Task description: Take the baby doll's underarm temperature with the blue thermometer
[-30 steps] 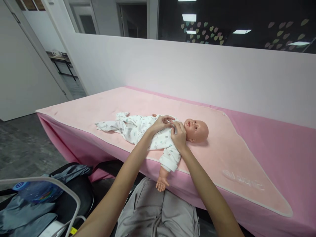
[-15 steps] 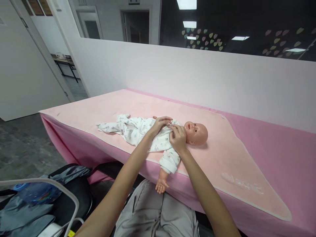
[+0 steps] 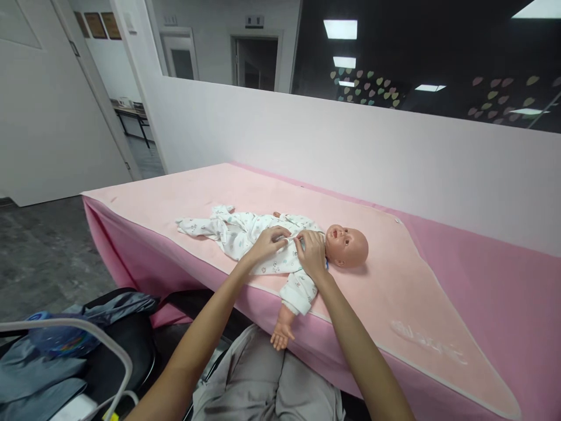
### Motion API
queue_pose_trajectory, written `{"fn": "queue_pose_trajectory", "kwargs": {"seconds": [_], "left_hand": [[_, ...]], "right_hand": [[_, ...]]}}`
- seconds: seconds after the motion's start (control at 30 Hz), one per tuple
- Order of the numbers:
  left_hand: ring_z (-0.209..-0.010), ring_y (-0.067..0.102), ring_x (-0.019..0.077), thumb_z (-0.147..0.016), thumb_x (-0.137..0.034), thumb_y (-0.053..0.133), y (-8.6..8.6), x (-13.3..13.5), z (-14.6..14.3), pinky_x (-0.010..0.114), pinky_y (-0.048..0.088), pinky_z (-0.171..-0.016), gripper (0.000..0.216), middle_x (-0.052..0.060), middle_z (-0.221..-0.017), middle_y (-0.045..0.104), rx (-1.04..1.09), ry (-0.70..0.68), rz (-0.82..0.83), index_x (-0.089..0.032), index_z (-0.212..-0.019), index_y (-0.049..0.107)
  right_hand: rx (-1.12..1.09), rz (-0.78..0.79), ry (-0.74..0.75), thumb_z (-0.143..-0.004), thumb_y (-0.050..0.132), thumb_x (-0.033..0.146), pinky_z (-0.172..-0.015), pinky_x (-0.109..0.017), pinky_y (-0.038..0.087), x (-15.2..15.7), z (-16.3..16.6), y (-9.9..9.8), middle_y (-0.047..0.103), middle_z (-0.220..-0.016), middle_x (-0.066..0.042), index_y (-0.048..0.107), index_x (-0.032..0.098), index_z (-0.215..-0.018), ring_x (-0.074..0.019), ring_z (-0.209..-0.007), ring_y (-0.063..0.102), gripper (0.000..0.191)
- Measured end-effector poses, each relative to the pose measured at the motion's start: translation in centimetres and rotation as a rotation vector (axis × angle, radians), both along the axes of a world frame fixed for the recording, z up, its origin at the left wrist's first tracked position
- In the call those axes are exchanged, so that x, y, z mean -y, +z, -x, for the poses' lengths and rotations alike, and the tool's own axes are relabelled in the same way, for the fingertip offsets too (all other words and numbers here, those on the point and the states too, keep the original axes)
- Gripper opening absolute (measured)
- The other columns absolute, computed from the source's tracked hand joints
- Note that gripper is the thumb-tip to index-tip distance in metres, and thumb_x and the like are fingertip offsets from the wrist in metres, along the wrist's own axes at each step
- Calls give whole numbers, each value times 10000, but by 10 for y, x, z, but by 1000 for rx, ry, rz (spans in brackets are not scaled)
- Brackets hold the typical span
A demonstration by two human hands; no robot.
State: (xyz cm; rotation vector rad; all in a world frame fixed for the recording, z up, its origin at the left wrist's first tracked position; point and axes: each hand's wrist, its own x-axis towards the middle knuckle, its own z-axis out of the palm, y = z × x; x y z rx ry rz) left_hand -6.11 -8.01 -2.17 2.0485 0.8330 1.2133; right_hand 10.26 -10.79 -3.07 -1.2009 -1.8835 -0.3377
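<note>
A baby doll (image 3: 347, 246) lies on its back with its head to the right, dressed in a white patterned top (image 3: 274, 264) and matching trousers (image 3: 210, 228). One doll arm (image 3: 283, 327) hangs over the table's near edge. Over the doll's chest, my left hand (image 3: 266, 243) pinches one end of a thin white strip (image 3: 289, 238), which looks like a tie of the top. My right hand (image 3: 312, 251), close to the doll's neck, has its fingers closed on the strip's other end. Part of the chest is hidden beneath my hands.
The doll rests on a light pink mat (image 3: 394, 280) over a pink tablecloth (image 3: 504, 251). A white wall (image 3: 245, 126) with a window runs behind. At lower left stands a black chair (image 3: 131, 345) bearing grey cloth and a clear plastic container (image 3: 61, 339); a pale curved tube (image 3: 105, 336) passes before it.
My hands have drawn apart a little and lower on the chest, and a white strip now shows between them. The view has shifted slightly. The doll stays in place.
</note>
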Motion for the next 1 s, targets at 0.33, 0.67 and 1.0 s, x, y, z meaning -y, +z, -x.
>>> {"fn": "queue_pose_trajectory", "kwargs": {"seconds": [0.33,0.67,1.0], "left_hand": [[-835,558,184,-809,-334,472,-1,0,1,286,416,-785,228,37,-859,634,41,7,88,-164,-843,620],[-757,540,173,-885,-338,355,-6,-2,-6,262,382,-709,267,22,-784,598,-103,149,-40,-185,-838,568],[-928,560,185,-773,-213,502,0,11,-1,275,433,-818,224,39,-987,619,-56,27,-12,-186,-963,617]], "right_hand": [[-18,-1,2,-850,488,264,-768,-313,337,0,1,0,601,-810,-35,535,199,-810,-190,-825,509,89],[-23,8,15,-844,488,241,-757,-308,340,-2,1,-1,595,-773,-26,525,197,-778,-179,-801,507,88],[-55,11,40,-837,511,242,-767,-309,355,-1,0,-2,601,-782,-22,524,201,-769,-176,-813,514,80]]}}
